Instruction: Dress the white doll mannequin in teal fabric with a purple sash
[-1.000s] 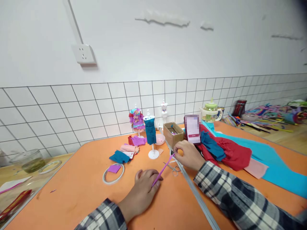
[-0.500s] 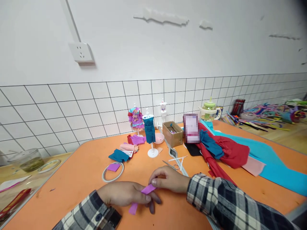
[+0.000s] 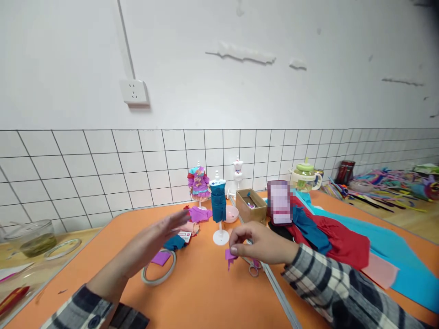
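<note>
My right hand [image 3: 257, 243] pinches a purple strip [image 3: 229, 257] of what looks like crepe paper between thumb and fingers, its end hanging down over the table. My left hand [image 3: 156, 242] is raised to the left, fingers stretched out and holding nothing. Between and behind the hands stands a small white dress form [image 3: 221, 237] wrapped in a teal piece [image 3: 218, 206]. A roll of tape [image 3: 158, 280] lies below my left hand, with a purple square [image 3: 160, 258] partly inside its ring. Scissors [image 3: 254, 271] lie partly hidden under my right hand.
Behind are a form in a ruffled purple dress [image 3: 199, 183], a bare form [image 3: 238, 171], a pink bowl [image 3: 232, 214], a cardboard box [image 3: 251, 214] and an upright phone [image 3: 280, 203]. Red [image 3: 346, 240] and light-blue sheets [image 3: 411, 274] spread right, near a lidded jug [image 3: 305, 177].
My left hand has let go of the purple strip and lifted up and left, its fingers opening. My right hand has moved slightly right with the strip. The camera view has shifted.
</note>
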The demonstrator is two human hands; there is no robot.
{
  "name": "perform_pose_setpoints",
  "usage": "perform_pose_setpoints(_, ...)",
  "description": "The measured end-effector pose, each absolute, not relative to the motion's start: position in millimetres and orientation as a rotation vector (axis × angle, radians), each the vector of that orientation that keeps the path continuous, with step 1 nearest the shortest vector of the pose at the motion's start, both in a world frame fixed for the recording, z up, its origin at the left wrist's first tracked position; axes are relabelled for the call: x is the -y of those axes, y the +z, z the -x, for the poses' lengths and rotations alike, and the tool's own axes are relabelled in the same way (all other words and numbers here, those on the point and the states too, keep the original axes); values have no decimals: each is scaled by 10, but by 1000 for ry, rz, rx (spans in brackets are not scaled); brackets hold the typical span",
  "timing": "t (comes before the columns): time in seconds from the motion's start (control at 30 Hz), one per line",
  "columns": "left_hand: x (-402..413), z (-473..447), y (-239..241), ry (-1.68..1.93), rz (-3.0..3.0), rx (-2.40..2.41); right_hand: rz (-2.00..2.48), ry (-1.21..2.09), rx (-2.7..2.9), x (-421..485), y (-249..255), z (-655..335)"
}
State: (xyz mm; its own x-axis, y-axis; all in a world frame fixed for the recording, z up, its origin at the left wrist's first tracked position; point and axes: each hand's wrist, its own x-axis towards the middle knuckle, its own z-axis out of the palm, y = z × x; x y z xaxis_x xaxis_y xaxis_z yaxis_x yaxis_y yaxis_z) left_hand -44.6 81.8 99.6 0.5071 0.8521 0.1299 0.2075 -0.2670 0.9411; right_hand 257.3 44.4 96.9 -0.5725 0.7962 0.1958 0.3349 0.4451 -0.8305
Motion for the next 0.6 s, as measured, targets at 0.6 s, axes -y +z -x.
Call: perform_pose_setpoints(0.6,-1641,-738,724,1266,-1713,-711,835,388,2314,-615,1536,-2490)
